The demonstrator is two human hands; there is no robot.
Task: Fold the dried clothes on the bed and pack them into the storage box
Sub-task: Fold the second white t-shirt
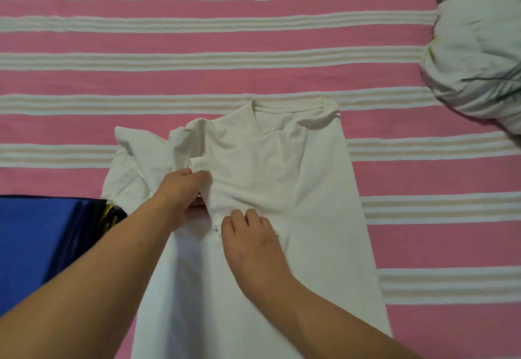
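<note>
The bed [253,37], covered in a pink striped sheet, carries a white T-shirt [304,217] laid lengthwise, collar far, hem toward the person. A blue storage box [36,243] sits at the left edge, just beside the shirt's loose left sleeve. The left hand [180,192], nearer that sleeve, pinches a fold of cloth, fingers curled. The right hand [251,240] presses the shirt's middle with relaxed fingers.
</note>
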